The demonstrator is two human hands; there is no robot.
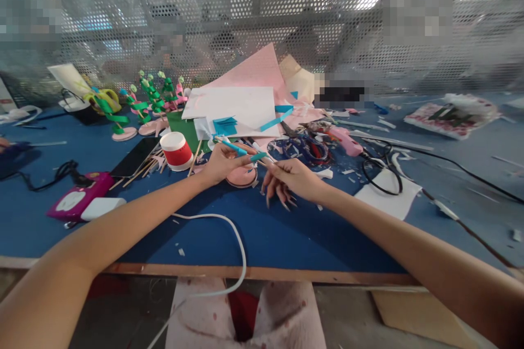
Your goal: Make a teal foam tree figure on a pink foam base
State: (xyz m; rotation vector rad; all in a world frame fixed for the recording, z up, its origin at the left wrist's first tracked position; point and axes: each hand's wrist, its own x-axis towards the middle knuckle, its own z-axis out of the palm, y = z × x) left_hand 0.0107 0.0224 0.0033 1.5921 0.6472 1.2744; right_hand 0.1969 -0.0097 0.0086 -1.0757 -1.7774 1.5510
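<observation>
My left hand (223, 162) is closed on a thin stick wrapped in a teal strip (239, 149), held just above the blue table (286, 234). My right hand (289, 179) pinches the stick's right end between thumb and forefinger, its other fingers hanging down. A pink foam disc (242, 176) lies on the table right under both hands.
A red and white cup (177, 150), a black phone (135, 156) and loose wooden sticks lie to the left. Finished green and pink spiral figures (143, 101) stand behind. Paper sheets (237, 103), scissors, a pink glue gun (346, 140) and cables lie at the back and right.
</observation>
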